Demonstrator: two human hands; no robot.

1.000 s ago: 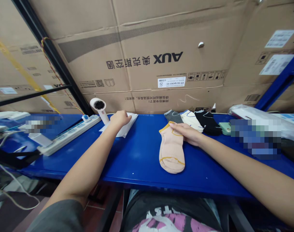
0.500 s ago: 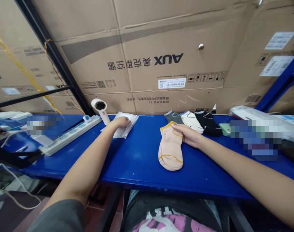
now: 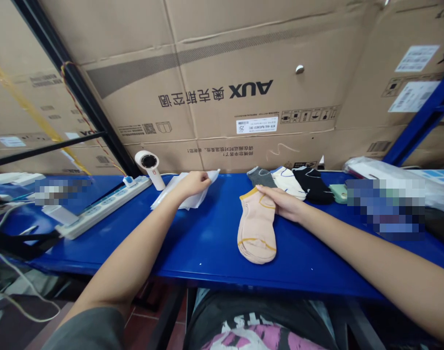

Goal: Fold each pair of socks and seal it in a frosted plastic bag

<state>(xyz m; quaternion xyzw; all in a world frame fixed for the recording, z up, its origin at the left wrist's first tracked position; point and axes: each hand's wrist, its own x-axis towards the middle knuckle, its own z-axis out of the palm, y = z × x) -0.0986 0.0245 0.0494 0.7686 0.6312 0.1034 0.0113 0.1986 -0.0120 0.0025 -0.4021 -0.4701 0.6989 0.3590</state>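
My right hand (image 3: 286, 203) is closed on the cuff of a pair of pale pink socks (image 3: 257, 226) with mustard trim, which hang down over the blue table. At the back left, my left hand (image 3: 195, 183) pinches the edge of a thin white plastic bag (image 3: 211, 181). Beneath that hand lies a small pile of similar white bags (image 3: 167, 192). Just behind my right hand, grey socks (image 3: 260, 176), white socks (image 3: 288, 181) with blue lines and black socks (image 3: 312, 185) lie in a row.
A white handheld fan (image 3: 149, 163) stands beside the bags. Left of it, a white power strip (image 3: 105, 206) runs across the blue table (image 3: 207, 243). A green object (image 3: 339, 193) and a plastic-wrapped package (image 3: 389, 180) sit at the right. Large cardboard boxes (image 3: 207, 48) rise behind.
My left hand has moved right and lifted the edge of a white bag off the pile. The right hand keeps the pink socks in nearly the same place.
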